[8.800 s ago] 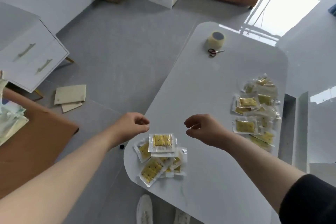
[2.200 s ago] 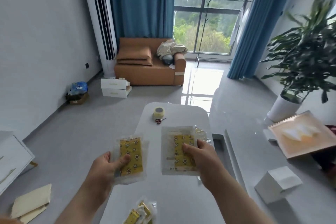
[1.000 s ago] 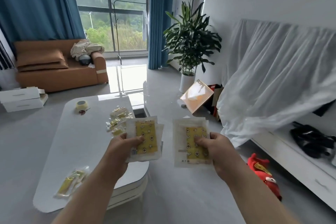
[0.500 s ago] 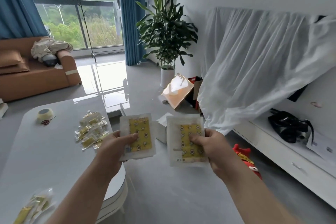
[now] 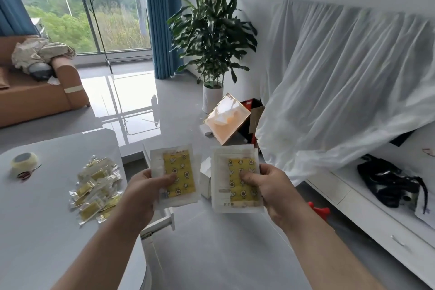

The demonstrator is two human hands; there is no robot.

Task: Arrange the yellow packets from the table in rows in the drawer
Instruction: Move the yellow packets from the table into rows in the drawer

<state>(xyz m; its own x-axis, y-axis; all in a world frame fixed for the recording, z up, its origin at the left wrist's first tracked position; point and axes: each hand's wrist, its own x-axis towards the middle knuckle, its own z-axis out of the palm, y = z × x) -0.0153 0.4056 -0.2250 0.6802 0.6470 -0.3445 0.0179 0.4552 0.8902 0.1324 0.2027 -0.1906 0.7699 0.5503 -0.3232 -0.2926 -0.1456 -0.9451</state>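
The grey desk (image 5: 47, 231) fills the lower left of my view. On it, near its right edge, lies the loose pile of yellow packets (image 5: 96, 190), not yet moved. At that same edge, just below my left wrist, what looks like a white drawer (image 5: 162, 220) juts out. Its inside is hidden from here.

My left hand (image 5: 143, 193) holds the left packet (image 5: 176, 174) upright out past the desk's right edge, fingers closed on it with the thumb across its yellow face. My right hand (image 5: 273, 193) grips the right packet (image 5: 235, 183) the same way, just beside the first but not touching it. Toward the desk's far left corner sit a roll of tape (image 5: 23, 161) and small scissors (image 5: 28, 173).

I judge this to be the carrying step: two packets are lifted, and none is placed that I can see. The next move calls for looking down to find the drawer's floor. Then I lay both packets flat, side by side with edges squared, to start a row.
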